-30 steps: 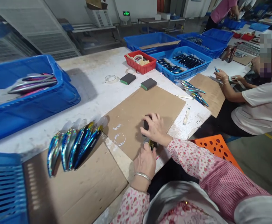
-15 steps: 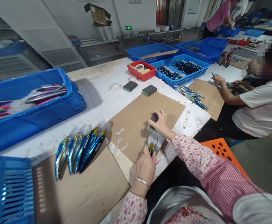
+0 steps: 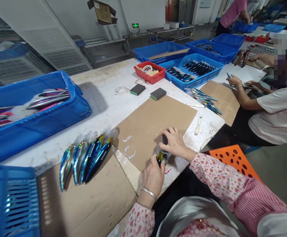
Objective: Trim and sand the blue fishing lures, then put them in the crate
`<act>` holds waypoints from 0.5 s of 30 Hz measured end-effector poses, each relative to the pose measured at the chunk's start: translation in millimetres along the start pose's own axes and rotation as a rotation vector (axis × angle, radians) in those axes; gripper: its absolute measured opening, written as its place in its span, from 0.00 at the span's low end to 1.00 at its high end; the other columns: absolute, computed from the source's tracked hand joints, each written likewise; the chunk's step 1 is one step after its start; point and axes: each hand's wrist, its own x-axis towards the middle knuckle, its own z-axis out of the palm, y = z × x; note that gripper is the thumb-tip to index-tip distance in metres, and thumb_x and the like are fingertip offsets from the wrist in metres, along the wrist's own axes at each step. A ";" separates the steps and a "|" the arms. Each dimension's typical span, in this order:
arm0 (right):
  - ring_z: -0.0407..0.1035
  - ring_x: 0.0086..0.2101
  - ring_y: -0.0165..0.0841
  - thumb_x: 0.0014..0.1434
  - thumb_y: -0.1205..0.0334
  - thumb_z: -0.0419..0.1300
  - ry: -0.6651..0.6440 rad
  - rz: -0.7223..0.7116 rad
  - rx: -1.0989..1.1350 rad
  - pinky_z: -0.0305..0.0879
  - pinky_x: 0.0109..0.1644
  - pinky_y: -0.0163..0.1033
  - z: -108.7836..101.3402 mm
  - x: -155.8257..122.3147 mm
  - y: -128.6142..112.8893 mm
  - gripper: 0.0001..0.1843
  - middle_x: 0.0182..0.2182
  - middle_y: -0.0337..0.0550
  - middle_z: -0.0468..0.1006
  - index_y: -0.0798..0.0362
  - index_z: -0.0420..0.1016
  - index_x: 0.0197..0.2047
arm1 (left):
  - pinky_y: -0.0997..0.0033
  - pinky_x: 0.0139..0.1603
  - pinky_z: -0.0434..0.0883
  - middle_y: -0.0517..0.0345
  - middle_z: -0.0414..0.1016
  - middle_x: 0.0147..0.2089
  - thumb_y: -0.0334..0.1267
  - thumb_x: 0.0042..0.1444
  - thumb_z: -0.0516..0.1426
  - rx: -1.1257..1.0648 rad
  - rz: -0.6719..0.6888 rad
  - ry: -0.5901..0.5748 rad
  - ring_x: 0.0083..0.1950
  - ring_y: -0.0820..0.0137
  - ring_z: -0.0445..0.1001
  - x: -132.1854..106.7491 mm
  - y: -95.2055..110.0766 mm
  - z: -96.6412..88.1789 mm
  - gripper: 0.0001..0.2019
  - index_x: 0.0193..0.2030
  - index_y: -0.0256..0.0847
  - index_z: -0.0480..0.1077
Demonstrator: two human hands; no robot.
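My left hand [image 3: 153, 174] is closed around a fishing lure [image 3: 159, 158] at the table's front edge; most of its body is hidden under my fingers. Just above it, my right hand [image 3: 174, 142] grips a dark sanding block [image 3: 165, 139], held against the clear lip end of the lure. Beneath both hands lies a cardboard sheet [image 3: 143, 125] with white scuffs. To the left, several shiny blue lures [image 3: 91, 158] rest side by side on another piece of cardboard [image 3: 91, 200]. Two more sanding blocks, one [image 3: 158, 94] nearer and one [image 3: 137, 89] farther, lie beyond the sheet.
A blue bin [image 3: 79, 108] with pink and silver lures stands left, a blue basket [image 3: 22, 200] at front left. Behind are a red tray [image 3: 155, 78] with tape and a blue crate [image 3: 182, 86] of lures. A co-worker [image 3: 276, 112] sits right, beside an orange stool [image 3: 232, 158].
My right hand has moved down and slightly right, bringing the sanding block onto the lure's clear lip. My left hand stays in place, holding the lure.
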 end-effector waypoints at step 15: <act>0.55 0.50 0.43 0.55 0.54 0.57 0.034 0.002 -0.088 0.58 0.49 0.48 -1.4 0.9 -3.4 0.18 0.50 0.47 0.66 0.48 0.70 0.49 | 0.64 0.37 0.68 0.41 0.77 0.43 0.43 0.64 0.43 -0.013 -0.008 0.006 0.41 0.58 0.77 0.5 0.5 0.9 0.19 0.56 0.33 0.58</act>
